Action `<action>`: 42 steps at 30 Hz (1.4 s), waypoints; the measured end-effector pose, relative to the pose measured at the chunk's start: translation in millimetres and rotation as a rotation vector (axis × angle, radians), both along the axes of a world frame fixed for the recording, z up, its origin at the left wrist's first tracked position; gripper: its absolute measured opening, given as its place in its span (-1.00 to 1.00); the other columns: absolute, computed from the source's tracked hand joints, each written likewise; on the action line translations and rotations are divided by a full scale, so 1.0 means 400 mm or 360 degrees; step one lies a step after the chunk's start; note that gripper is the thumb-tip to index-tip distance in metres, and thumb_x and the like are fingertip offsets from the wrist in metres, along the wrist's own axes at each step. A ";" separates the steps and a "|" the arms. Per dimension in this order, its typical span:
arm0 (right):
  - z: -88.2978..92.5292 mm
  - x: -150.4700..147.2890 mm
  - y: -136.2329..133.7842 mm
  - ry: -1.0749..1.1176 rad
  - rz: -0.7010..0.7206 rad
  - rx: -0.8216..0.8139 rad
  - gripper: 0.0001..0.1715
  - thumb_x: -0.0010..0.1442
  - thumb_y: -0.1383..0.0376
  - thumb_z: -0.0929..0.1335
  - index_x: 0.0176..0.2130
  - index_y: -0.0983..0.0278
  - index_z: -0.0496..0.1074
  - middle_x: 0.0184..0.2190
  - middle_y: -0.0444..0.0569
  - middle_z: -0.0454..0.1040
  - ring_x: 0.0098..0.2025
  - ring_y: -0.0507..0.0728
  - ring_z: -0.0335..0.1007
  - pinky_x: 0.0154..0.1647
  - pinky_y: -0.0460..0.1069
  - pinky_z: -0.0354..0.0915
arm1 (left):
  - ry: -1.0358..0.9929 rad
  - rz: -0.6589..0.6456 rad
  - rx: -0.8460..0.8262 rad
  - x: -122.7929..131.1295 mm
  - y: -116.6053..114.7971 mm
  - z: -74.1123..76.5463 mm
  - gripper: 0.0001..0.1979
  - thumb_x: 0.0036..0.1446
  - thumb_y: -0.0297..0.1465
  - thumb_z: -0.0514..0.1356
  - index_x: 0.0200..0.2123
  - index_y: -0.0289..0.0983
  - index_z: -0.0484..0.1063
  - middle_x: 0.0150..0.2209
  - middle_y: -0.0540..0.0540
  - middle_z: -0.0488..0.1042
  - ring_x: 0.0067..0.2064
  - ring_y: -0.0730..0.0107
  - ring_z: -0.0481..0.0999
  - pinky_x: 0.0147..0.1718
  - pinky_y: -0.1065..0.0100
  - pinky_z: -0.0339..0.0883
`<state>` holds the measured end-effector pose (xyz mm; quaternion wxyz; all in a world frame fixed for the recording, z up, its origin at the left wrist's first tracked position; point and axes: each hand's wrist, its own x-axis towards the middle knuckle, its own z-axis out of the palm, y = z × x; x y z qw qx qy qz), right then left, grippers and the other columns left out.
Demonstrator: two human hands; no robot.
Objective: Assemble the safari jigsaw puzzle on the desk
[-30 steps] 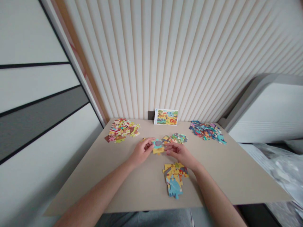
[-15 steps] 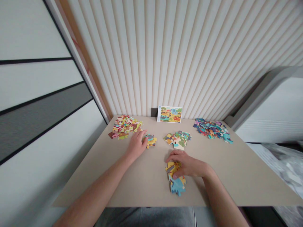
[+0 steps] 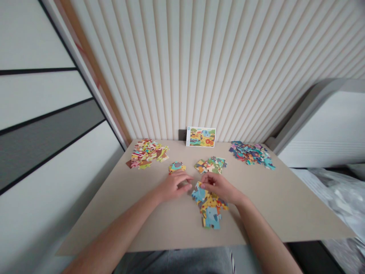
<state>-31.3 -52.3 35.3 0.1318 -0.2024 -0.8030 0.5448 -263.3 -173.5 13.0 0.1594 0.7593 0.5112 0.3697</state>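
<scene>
My left hand [image 3: 176, 186] hovers just left of the front puzzle pieces, its fingers bent, thumb apart from them, with nothing visible between. My right hand [image 3: 221, 186] is closed in a pinch at the upper edge of a light blue puzzle piece [image 3: 200, 193]. That piece overlaps a loose heap of yellow puzzle pieces [image 3: 210, 202], partly hidden under my right hand. Nearest me in the heap is another blue puzzle piece [image 3: 212, 217]. A small stack of puzzle pieces [image 3: 176, 166] lies just beyond my left hand, and a green and cream group of pieces [image 3: 212, 165] beyond my right.
A picture card [image 3: 201, 137] with animals leans against the ribbed wall [image 3: 171, 76] at the back. A red and yellow puzzle pile [image 3: 148, 153] lies back left, a blue and purple pile [image 3: 252, 153] back right. The table [image 3: 137, 228] ends near my lap.
My left hand has come away from the small stack, toward me and right. My right hand has moved slightly up; the front pieces now lie more spread, with a blue piece at the upper left.
</scene>
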 end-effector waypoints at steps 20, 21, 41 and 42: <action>0.037 0.051 0.025 -0.0280 0.0294 0.0068 -0.57 0.12 -0.03 0.49 -0.27 0.29 0.52 -0.47 -0.16 0.38 -0.45 0.00 0.21 -0.45 -0.10 0.15 | -0.0596 0.0392 -0.0188 -0.031 0.015 -0.017 -0.56 0.31 -0.21 0.15 0.18 -0.25 0.39 -0.32 -0.04 0.49 -0.41 0.44 0.41 -0.41 0.43 0.30; 0.037 0.055 0.024 -0.0354 0.0359 0.0116 -0.56 0.08 -0.01 0.52 -0.24 0.28 0.52 -0.45 -0.16 0.39 -0.42 0.01 0.22 -0.43 -0.10 0.17 | -0.0572 0.0419 -0.0181 -0.036 0.016 -0.019 -0.56 0.31 -0.21 0.15 0.19 -0.26 0.38 -0.32 -0.04 0.50 -0.41 0.45 0.41 -0.42 0.43 0.31; 0.009 0.040 0.022 -0.0313 0.0325 0.0189 -0.63 0.21 0.02 0.43 -0.25 0.28 0.49 -0.40 -0.12 0.45 -0.37 0.05 0.31 -0.37 -0.07 0.25 | 0.0445 0.0938 0.0131 -0.119 0.022 -0.055 -0.63 0.37 -0.45 -0.03 0.17 -0.24 0.35 0.07 -0.21 0.53 0.08 0.15 0.53 0.09 0.12 0.38; 0.008 0.037 0.021 -0.0279 0.0281 0.0149 -0.62 0.21 0.00 0.43 -0.26 0.28 0.48 -0.41 -0.13 0.43 -0.39 0.04 0.28 -0.38 -0.08 0.23 | 0.0465 0.0961 0.0116 -0.118 0.020 -0.054 -0.62 0.36 -0.45 -0.02 0.19 -0.25 0.34 0.07 -0.23 0.53 0.06 0.14 0.54 0.06 0.13 0.39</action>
